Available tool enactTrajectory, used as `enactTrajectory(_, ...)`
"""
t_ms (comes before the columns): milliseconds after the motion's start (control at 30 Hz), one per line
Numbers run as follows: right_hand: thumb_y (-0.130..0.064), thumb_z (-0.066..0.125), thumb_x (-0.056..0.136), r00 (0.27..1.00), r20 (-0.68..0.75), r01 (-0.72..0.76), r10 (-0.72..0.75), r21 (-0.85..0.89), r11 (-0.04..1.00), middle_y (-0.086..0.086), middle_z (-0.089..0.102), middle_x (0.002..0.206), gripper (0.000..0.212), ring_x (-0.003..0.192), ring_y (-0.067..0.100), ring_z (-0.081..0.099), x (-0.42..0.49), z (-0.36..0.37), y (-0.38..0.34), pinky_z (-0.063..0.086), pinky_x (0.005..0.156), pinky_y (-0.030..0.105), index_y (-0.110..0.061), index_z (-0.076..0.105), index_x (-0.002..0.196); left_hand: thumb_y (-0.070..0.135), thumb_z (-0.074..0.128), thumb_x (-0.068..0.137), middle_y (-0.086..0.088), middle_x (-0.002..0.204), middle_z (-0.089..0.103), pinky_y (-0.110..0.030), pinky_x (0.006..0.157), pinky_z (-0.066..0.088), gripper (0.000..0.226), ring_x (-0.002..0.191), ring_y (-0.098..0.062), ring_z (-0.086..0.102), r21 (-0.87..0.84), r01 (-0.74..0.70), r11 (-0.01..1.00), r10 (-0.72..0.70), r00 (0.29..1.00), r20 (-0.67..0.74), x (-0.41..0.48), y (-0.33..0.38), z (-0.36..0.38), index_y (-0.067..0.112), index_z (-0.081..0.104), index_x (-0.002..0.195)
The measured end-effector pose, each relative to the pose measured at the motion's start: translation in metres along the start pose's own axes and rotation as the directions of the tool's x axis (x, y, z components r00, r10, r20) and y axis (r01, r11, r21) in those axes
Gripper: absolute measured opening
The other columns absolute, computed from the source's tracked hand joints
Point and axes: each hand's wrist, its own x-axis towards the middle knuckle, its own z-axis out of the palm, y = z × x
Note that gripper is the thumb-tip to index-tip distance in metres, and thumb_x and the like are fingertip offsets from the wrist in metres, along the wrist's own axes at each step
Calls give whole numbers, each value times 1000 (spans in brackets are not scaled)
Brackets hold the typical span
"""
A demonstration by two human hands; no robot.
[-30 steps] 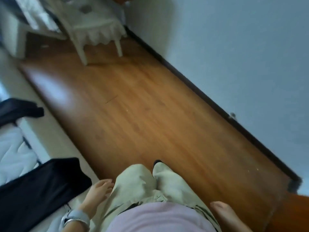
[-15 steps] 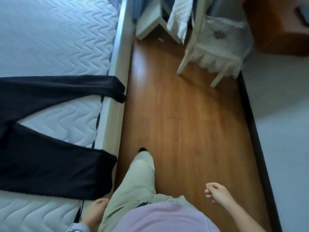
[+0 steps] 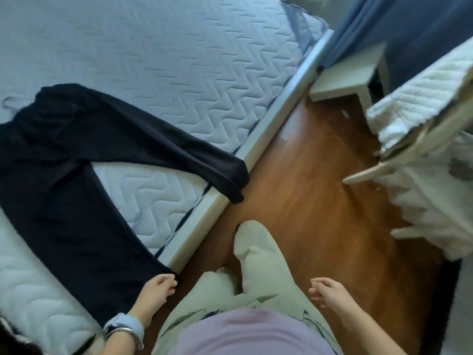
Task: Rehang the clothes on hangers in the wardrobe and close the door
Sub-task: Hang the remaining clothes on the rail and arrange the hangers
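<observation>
Two hands: L grip (image 3: pixel 156 290) at hem of black trousers (image 3: pixel 64 162) (pinch unclear), R grip (image 3: pixel 330 290) loose, empty.

A pair of black trousers (image 3: pixel 64 155) lies flat and unfolded on a white quilted mattress (image 3: pixel 179 73), off any hanger. The waist is toward the far left, bunched and slightly wrinkled. The two legs spread apart in a V, with a wedge of bare mattress between them. The farther leg runs toward the pale bed frame (image 3: pixel 268 129), and its hem droops over that edge above the wooden floor (image 3: pixel 307 201). The nearer leg lies wide and smooth, its hem ending right at the mattress edge.
</observation>
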Motion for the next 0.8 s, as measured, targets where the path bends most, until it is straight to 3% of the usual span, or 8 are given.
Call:
enactTrajectory(133,-12,49,93,995,60,88,-76,-231,969,7,63,75,14,66,19,56,52,-34,-75,44,62,26,-6,62,95,21,39,97,-9,109,59,-31,82,38,33,99,-22,55,-160,174,972,-189,979,-83,-9,-3,24,4,54,121)
enactTrajectory(200,-12,49,92,986,93,159,-136,-311,937,7,64,73,15,65,21,58,72,-41,-119,46,66,31,-7,63,95,21,38,98,-8,109,58,-30,82,38,32,98,-21,55,-250,198,948,-237,962,-135,-19,3,32,6,54,121)
enactTrajectory(333,-11,49,91,954,190,295,-233,-448,844,6,65,72,14,68,22,60,97,-27,-199,41,54,24,-11,62,93,19,39,98,-9,111,59,-30,77,40,28,99,-20,54,-406,199,892,-298,934,-198,-32,9,38,8,54,118)
enactTrajectory(400,-11,49,91,940,234,333,-248,-474,815,6,66,74,14,70,24,62,105,-9,-229,46,61,26,-12,63,92,17,40,97,-9,110,59,-30,73,40,27,99,-20,54,-480,194,855,-328,920,-213,-36,9,37,8,55,117)
enactTrajectory(533,-12,48,91,925,315,361,-211,-560,746,9,68,80,16,73,24,63,106,32,-265,46,69,29,-20,61,84,15,43,96,-7,108,59,-29,73,42,24,98,-20,56,-553,242,797,-405,894,-193,-35,0,36,9,56,115)
enactTrajectory(633,-12,49,90,931,325,345,-170,-620,705,9,69,77,17,72,24,63,102,59,-278,46,68,30,-19,62,82,10,51,92,-10,117,61,-33,92,45,24,108,-25,57,-577,269,771,-437,883,-173,-26,-11,29,3,60,113)
enactTrajectory(733,-10,54,88,941,294,331,-169,-689,644,6,66,61,18,61,23,58,95,81,-289,41,54,24,-17,63,74,10,51,92,-12,115,61,-26,91,37,26,116,-27,54,-557,288,779,-431,891,-142,-18,-13,10,-1,62,114)
enactTrajectory(800,-10,58,85,948,280,314,-152,-736,600,-1,63,48,16,57,24,58,90,99,-299,41,47,21,-13,65,72,8,52,91,-13,107,64,-30,90,41,24,105,-27,58,-589,284,756,-431,894,-122,-7,-12,-10,-1,63,110)
